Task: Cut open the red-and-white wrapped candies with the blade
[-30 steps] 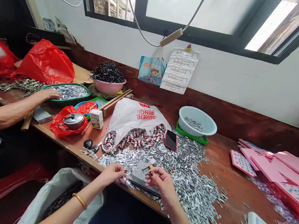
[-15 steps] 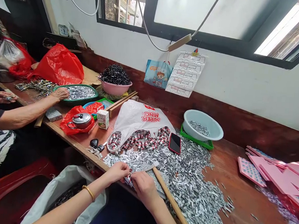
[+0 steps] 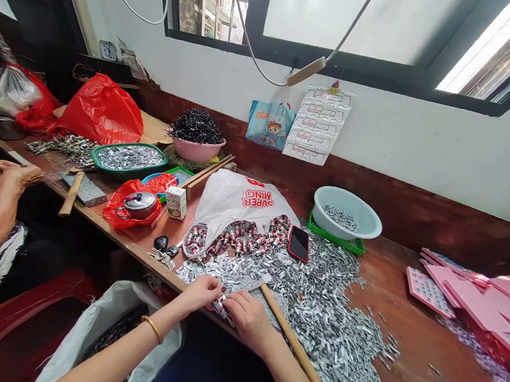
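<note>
Over the table's front edge, my left hand [image 3: 204, 291] and my right hand [image 3: 248, 315] are close together, fingers pinched. Between them is a small red-and-silver metal piece [image 3: 219, 306], partly covered by the fingers; its exact kind is unclear. Just right of it, a hammer [image 3: 289, 333] with a wooden handle lies across a grey block [image 3: 273, 306]. A wide heap of small metal plates [image 3: 329, 312] spreads around these. Behind, similar red-and-silver pieces [image 3: 247, 240] spill from a white plastic bag [image 3: 237, 198].
A phone [image 3: 298, 244] lies on the heap, near a pale blue basin [image 3: 367, 213]. Keys [image 3: 163, 251], a drink carton [image 3: 176, 203] and a lidded pot [image 3: 139, 203] stand leftward. A co-worker's hands [image 3: 15, 177] are at far left. An open sack [image 3: 120, 298] stands below the edge.
The co-worker's hand has drawn back from the green basin to the other hand, uncovering a hammer on a block. My own hands have hardly shifted, still pinching the piece.
</note>
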The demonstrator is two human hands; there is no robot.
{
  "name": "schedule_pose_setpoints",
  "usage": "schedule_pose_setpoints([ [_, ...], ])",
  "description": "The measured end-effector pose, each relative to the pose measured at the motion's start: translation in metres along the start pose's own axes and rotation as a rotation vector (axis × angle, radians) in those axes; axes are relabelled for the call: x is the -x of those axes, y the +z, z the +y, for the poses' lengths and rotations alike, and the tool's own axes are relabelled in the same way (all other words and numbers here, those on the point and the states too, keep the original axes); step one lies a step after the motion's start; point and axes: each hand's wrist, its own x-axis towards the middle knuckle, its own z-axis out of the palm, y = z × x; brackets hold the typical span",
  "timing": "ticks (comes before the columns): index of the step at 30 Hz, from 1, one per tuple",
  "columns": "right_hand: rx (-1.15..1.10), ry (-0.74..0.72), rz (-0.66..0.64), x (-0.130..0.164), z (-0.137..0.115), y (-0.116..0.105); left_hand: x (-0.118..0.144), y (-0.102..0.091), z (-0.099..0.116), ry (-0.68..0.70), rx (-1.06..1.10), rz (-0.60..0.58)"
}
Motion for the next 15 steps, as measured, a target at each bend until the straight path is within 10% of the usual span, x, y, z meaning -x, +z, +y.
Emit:
schedule_pose_setpoints([
  [15, 0.247, 0.21, -0.117, 0.004, -0.019, -0.008, 0.002, -0.001, 0.002, 0.052, -0.076, -0.028],
])
